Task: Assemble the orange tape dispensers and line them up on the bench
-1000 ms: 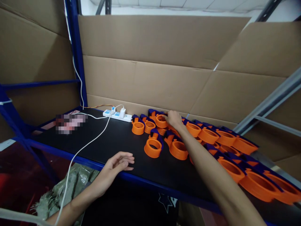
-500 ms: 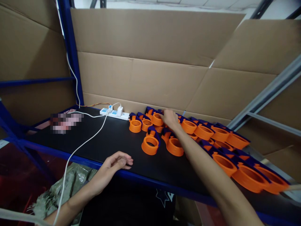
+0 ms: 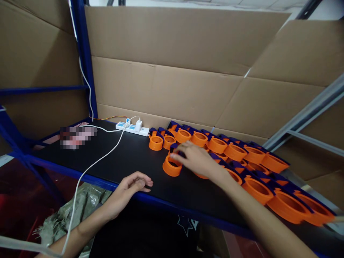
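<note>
Several orange ring-shaped pieces with dark purple-blue backs stand in rows on the black shelf top (image 3: 113, 157). My right hand (image 3: 195, 157) reaches over the front row, its fingers apart around the upper part of the front-left orange ring piece (image 3: 172, 168). Contact between the fingertips and that piece is hard to make out. Under my right hand another orange piece is partly covered. My left hand (image 3: 135, 182) rests at the shelf's front edge with loosely curved, parted fingers and holds nothing.
A white power strip (image 3: 131, 129) with plugs lies at the back, left of the rings. Its white cable (image 3: 103, 159) crosses the shelf top and hangs over the front. Cardboard panels (image 3: 166, 86) close the back. A blue metal post (image 3: 87, 61) stands at the left.
My right hand has moved from the back row of rings forward and down to the front-left ring piece. My left hand stays put. The camera view has shifted slightly.
</note>
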The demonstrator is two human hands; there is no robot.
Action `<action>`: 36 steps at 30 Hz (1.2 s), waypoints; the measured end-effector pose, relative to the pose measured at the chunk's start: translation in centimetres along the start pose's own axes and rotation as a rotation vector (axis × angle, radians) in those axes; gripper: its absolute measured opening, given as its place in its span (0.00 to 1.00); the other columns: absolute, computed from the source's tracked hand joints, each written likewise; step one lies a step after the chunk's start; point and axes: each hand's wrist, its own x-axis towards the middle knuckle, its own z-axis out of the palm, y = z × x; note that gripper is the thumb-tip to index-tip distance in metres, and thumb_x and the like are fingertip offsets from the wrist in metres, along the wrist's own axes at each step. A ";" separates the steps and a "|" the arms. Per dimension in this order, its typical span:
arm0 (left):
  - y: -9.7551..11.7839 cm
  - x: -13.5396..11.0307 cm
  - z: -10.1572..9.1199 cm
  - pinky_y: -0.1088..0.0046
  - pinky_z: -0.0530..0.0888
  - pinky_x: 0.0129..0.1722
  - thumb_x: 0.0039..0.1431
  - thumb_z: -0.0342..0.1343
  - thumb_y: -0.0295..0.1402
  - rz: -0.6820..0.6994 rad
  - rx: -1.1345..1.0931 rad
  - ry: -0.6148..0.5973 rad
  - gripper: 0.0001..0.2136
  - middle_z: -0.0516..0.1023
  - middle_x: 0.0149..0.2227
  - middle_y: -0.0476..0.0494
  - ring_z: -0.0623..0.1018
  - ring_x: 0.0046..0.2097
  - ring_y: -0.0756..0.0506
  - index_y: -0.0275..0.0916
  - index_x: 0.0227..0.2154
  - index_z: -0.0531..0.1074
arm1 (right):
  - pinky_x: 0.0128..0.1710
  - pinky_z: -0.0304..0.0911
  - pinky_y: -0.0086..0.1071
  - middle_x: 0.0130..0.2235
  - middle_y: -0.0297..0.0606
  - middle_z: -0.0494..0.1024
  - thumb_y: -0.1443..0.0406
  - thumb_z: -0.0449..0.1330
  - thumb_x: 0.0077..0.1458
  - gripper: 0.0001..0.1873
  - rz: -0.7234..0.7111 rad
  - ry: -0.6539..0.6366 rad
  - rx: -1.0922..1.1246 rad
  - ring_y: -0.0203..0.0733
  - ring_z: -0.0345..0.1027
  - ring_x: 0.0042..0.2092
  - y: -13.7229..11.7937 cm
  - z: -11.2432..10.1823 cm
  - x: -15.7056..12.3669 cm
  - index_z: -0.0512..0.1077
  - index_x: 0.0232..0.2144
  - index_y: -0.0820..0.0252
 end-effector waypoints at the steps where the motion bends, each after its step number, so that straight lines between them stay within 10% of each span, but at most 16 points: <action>1: 0.0 0.0 0.0 0.56 0.74 0.55 0.65 0.57 0.40 -0.002 -0.003 0.001 0.12 0.81 0.45 0.39 0.78 0.51 0.38 0.39 0.42 0.79 | 0.48 0.64 0.41 0.45 0.46 0.79 0.46 0.57 0.62 0.23 -0.081 -0.021 0.012 0.53 0.70 0.50 -1.0 0.3 -0.9 0.78 0.41 0.58; 8: -0.3 0.1 0.0 0.56 0.74 0.54 0.64 0.57 0.40 -0.013 -0.026 0.003 0.12 0.81 0.45 0.39 0.78 0.51 0.38 0.39 0.42 0.79 | 0.45 0.64 0.41 0.38 0.45 0.79 0.67 0.65 0.57 0.02 -0.216 -0.025 -0.041 0.52 0.70 0.46 -3.1 0.3 -3.2 0.75 0.33 0.58; 15: -0.3 0.1 -0.2 0.57 0.74 0.54 0.64 0.58 0.41 -0.029 0.000 -0.001 0.13 0.81 0.46 0.38 0.79 0.50 0.38 0.39 0.42 0.79 | 0.42 0.62 0.38 0.41 0.44 0.78 0.64 0.59 0.63 0.05 -0.268 0.037 -0.081 0.50 0.69 0.45 -0.5 -3.5 0.2 0.73 0.39 0.58; 24: -0.3 0.1 0.0 0.57 0.75 0.53 0.64 0.58 0.40 -0.022 -0.033 0.006 0.11 0.81 0.45 0.39 0.78 0.50 0.38 0.39 0.41 0.79 | 0.46 0.60 0.32 0.46 0.47 0.77 0.67 0.60 0.60 0.08 -0.119 -0.005 -0.118 0.44 0.68 0.44 4.6 -0.6 9.4 0.74 0.42 0.63; 36: -0.5 0.2 -0.2 0.56 0.74 0.55 0.65 0.57 0.38 -0.032 -0.032 -0.002 0.11 0.81 0.45 0.38 0.78 0.50 0.39 0.37 0.42 0.78 | 0.48 0.63 0.34 0.52 0.51 0.76 0.57 0.61 0.62 0.17 0.021 -0.023 -0.128 0.48 0.71 0.48 5.8 0.8 9.2 0.75 0.48 0.62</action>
